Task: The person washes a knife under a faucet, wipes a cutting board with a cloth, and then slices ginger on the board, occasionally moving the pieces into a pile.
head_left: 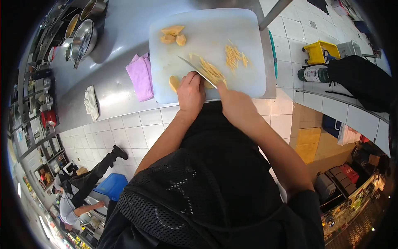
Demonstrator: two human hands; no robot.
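Note:
My right hand (234, 101) is closed round the handle of a knife (195, 68), whose blade slants up and left over the white cutting board (244, 25). Just left of the blade, my left hand (190, 91) presses with bent fingers on a yellow piece, mostly hidden under the fingers and blade. Thin yellow strips (212, 71) lie along the blade's right side. A second pile of strips (234, 57) is farther right. One cut piece (173, 83) rests beside my left hand, and several chunks (172, 31) sit at the board's upper left.
A pink cloth (141, 77) touches the board's left edge. Farther left on the metal table (120, 37) are a white cloth (91, 103) and metal bowls (84, 39). A table post (275, 14) stands at the upper right. Another person (72, 205) is at lower left.

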